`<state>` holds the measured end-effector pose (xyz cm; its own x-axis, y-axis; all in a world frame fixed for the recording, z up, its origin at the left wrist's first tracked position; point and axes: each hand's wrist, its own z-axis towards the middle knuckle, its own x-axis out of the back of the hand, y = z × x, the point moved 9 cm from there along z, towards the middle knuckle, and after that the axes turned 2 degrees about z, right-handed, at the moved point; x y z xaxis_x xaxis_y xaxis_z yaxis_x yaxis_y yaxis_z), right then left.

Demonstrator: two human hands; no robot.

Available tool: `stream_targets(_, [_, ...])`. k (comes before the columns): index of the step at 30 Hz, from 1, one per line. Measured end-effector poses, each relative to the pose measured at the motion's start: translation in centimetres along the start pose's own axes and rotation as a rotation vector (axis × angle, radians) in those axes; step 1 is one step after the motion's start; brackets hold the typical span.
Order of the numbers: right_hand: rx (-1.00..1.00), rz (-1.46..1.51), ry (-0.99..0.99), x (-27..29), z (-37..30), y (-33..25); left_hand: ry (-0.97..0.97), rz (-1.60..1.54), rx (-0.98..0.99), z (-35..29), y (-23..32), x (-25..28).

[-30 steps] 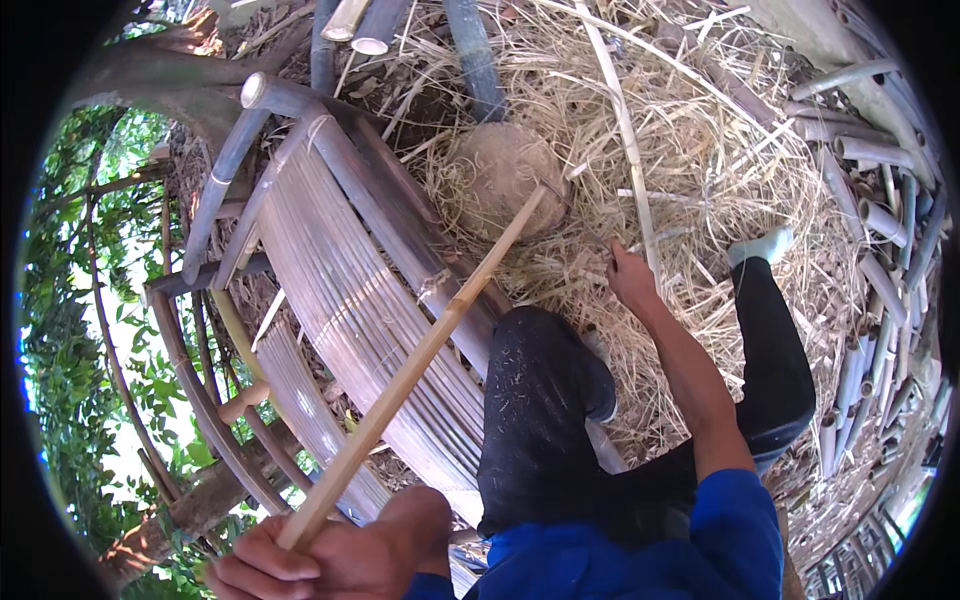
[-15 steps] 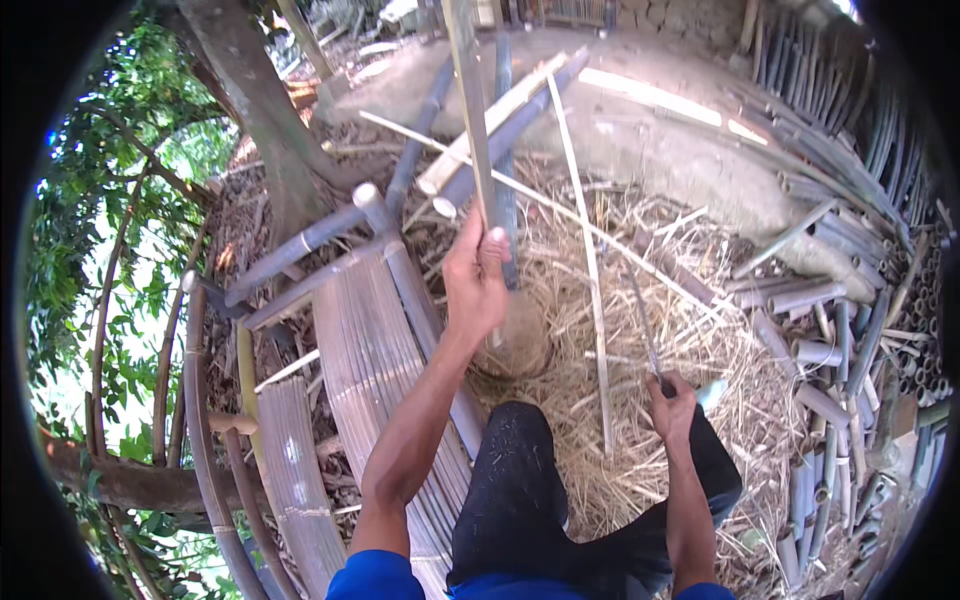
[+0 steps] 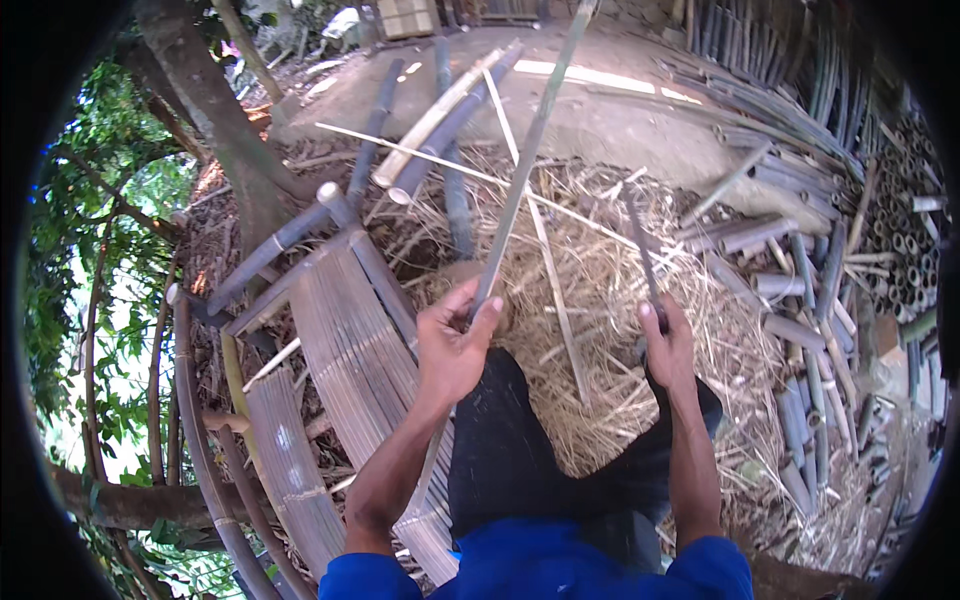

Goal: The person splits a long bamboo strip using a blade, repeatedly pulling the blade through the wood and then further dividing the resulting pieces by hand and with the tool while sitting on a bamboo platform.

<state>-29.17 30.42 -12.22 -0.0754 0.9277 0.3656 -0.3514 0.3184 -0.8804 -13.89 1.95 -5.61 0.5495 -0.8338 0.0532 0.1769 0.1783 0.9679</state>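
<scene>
A long bamboo strip (image 3: pixel 518 180) is gripped in my left hand (image 3: pixel 455 340), its far part slanting up and to the right and its near end running back beside my forearm. My right hand (image 3: pixel 672 345) is closed round the dark handle of a long-bladed knife (image 3: pixel 641 240), the blade pointing away from me. Strip and blade are apart. Below and between the two hands, a thin pale bamboo strip (image 3: pixel 550 260) lies over a heap of shavings (image 3: pixel 600 310). A second thin pale strip (image 3: pixel 420 155) crosses it.
To my left stands a slatted bamboo bench (image 3: pixel 350 330) with a pole frame. Thick bamboo poles (image 3: pixel 450 130) lean beyond the heap. Cut bamboo lengths (image 3: pixel 770 235) are piled on the right. A tree trunk (image 3: pixel 215 120) rises at the far left.
My left hand has come nearer to me, and the bamboo strip now tilts right instead of standing nearly straight. My right hand has lifted the knife slightly farther away. The view has shifted.
</scene>
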Motion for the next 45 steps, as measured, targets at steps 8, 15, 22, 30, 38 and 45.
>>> stream_targets(8, [0.216, -0.411, -0.329, -4.9, -3.7, -5.7, -0.185, -0.193, 0.306, -5.3, -5.7, -5.5])
stream_targets(15, [0.239, -0.491, -0.392, -5.5, -4.1, -5.1, -0.219, -0.129, 0.276, -6.6, -5.8, -5.8])
stream_targets(22, [0.189, -0.561, -0.392, -6.1, -3.4, -3.3, -0.256, -0.149, 0.413, -8.8, -7.5, -5.0])
stream_targets(30, [0.235, -0.583, -0.433, -5.9, -4.6, -2.4, -0.306, -0.091, 0.492, -12.2, -8.6, -4.4])
stream_targets(38, [0.044, -0.74, -0.135, 2.3, 7.0, 3.4, -0.326, -0.024, 0.518, -17.1, -7.8, -1.6])
stream_targets(45, [0.07, -0.562, -0.315, -1.9, -0.7, 1.6, -0.35, -0.195, 0.843, -16.6, -10.2, -2.2])
